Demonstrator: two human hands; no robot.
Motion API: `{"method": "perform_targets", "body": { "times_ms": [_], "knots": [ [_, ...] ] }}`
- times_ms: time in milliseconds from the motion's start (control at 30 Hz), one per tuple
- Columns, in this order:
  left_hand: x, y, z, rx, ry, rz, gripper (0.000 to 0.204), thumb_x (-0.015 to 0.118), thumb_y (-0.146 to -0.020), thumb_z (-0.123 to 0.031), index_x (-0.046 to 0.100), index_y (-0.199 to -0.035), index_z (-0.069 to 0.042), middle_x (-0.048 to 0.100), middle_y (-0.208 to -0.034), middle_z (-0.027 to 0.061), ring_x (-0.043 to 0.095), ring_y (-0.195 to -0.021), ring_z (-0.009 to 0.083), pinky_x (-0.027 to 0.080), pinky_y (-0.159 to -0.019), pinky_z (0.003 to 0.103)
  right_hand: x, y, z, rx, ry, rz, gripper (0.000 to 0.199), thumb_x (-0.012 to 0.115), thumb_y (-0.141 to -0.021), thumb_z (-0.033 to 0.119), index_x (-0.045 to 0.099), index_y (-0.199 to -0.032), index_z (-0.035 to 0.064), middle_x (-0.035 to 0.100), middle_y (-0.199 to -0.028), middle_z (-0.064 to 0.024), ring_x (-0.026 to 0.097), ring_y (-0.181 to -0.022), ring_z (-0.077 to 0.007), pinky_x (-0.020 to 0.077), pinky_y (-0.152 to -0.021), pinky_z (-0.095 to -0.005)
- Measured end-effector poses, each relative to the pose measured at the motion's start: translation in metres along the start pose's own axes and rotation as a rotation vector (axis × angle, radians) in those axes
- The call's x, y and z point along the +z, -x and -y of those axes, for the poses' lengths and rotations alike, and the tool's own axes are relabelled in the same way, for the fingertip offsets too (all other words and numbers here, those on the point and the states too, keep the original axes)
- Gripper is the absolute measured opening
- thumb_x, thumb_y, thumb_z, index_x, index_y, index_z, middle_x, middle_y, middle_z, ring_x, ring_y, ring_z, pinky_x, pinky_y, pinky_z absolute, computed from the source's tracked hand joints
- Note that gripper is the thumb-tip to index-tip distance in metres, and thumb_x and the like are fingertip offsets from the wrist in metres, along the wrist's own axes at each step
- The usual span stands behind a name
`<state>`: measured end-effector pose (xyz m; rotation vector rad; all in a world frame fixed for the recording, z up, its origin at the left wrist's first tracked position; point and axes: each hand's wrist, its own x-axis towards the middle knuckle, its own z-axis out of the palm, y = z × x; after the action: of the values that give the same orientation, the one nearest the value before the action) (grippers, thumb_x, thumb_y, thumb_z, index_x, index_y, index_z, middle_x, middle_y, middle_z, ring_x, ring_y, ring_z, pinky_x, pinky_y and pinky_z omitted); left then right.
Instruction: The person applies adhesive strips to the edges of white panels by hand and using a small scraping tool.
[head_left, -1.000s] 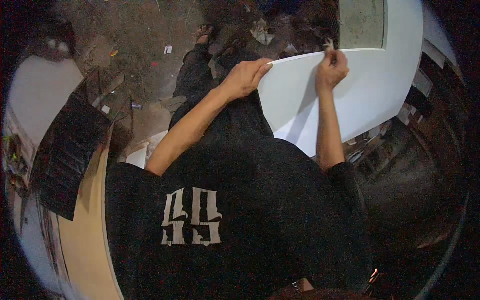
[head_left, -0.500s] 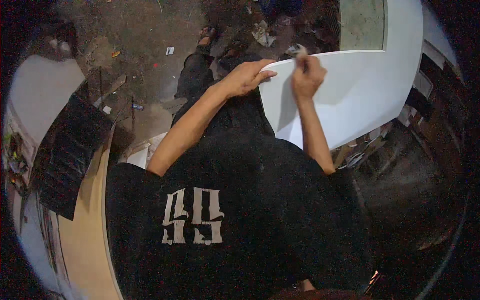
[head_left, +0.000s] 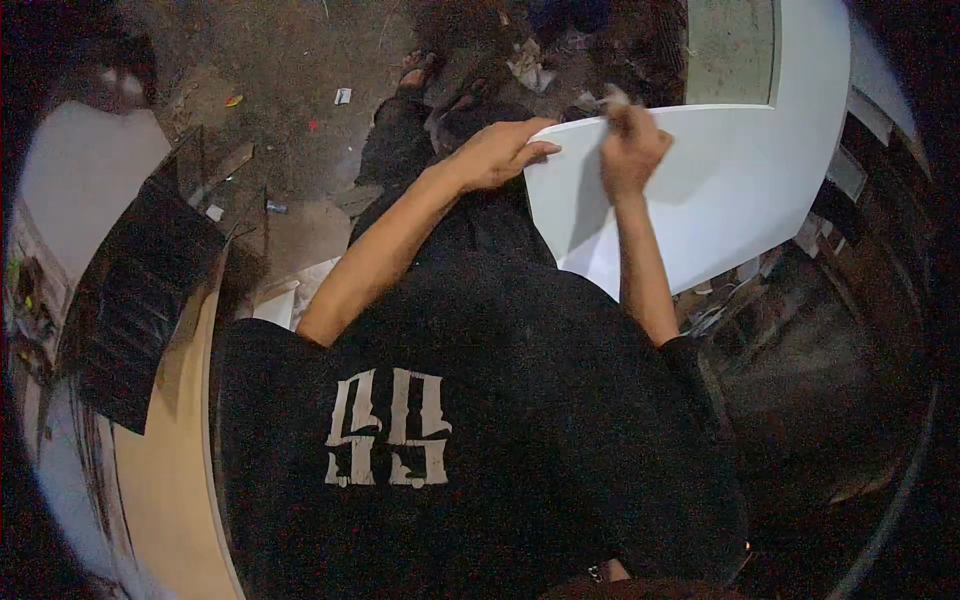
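Head view: white panel [head_left: 720,190] lengthwise left-right.

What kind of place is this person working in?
Probably a workshop or building site. The dirt floor is strewn with scraps, flat boards lie about, and the left hand and right hand work on a big white panel.

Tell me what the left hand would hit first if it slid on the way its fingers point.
The left hand grips the white panel's corner edge, fingers pointing right. Going on, it would probably meet the right hand, fisted on something small at the top edge; depth is unclear.
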<state>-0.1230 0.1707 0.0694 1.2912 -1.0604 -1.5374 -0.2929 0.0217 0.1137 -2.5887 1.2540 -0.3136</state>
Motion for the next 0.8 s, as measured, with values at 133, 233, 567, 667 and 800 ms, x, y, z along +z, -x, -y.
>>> {"method": "perform_targets", "body": {
  "times_ms": [133, 233, 567, 667, 800],
  "knots": [
    [-0.001, -0.003, -0.003, 0.045, -0.022, -0.005, 0.041, 0.05, -0.101, -0.03, 0.051, -0.134, -0.005, 0.066, -0.116, 0.0203, 0.066, -0.102, 0.0351, 0.051, -0.088, 0.04, -0.011, -0.01, 0.01, 0.288, -0.155, -0.05, 0.004, 0.063, -0.084, 0.014, 0.065, -0.082, 0.0097, 0.067, -0.082, -0.0071, 0.062, -0.079, -0.0273, 0.0364, -0.073, -0.0415],
    [0.002, -0.004, -0.003, 0.071, -0.051, -0.035, 0.041, 0.05, -0.101, -0.029, 0.051, -0.134, -0.005, 0.065, -0.116, 0.0205, 0.065, -0.102, 0.0365, 0.051, -0.088, 0.04, -0.002, 0.022, 0.013, 0.108, -0.054, 0.066, 0.008, 0.064, -0.088, 0.015, 0.065, -0.093, 0.0093, 0.066, -0.091, -0.01, 0.058, -0.082, -0.0319, 0.0381, -0.079, -0.0417],
    [-0.015, -0.011, -0.033, -0.029, -0.151, 0.13, 0.041, 0.047, -0.101, -0.034, 0.051, -0.132, -0.007, 0.065, -0.113, 0.021, 0.061, -0.106, 0.0414, 0.048, -0.088, 0.045, -0.037, -0.008, -0.021, 0.579, -0.788, -0.151, 0.016, 0.057, -0.1, 0.017, 0.061, -0.104, 0.0018, 0.067, -0.091, -0.0043, 0.058, -0.076, -0.0094, 0.0467, -0.065, -0.024],
    [-0.014, -0.01, -0.031, 0.033, -0.2, 0.115, 0.041, 0.045, -0.102, -0.034, 0.05, -0.133, -0.008, 0.062, -0.12, 0.0204, 0.059, -0.112, 0.0399, 0.047, -0.093, 0.045, -0.053, -0.018, -0.034, 0.507, -0.54, -0.087, 0.017, 0.054, -0.099, 0.01, 0.065, -0.11, 0.0025, 0.07, -0.099, -0.0059, 0.063, -0.081, -0.0119, 0.0498, -0.07, -0.0266],
    [-0.012, -0.006, -0.03, -0.004, -0.188, 0.103, 0.041, 0.045, -0.102, -0.035, 0.05, -0.133, -0.008, 0.06, -0.125, 0.0196, 0.057, -0.116, 0.0388, 0.047, -0.096, 0.045, -0.063, -0.016, -0.067, 0.216, -0.313, 0.1, 0.026, 0.054, -0.093, 0.0, 0.07, -0.113, 0.0068, 0.071, -0.098, -0.0095, 0.068, -0.088, -0.02, 0.0519, -0.079, -0.0294]
  ]
}}
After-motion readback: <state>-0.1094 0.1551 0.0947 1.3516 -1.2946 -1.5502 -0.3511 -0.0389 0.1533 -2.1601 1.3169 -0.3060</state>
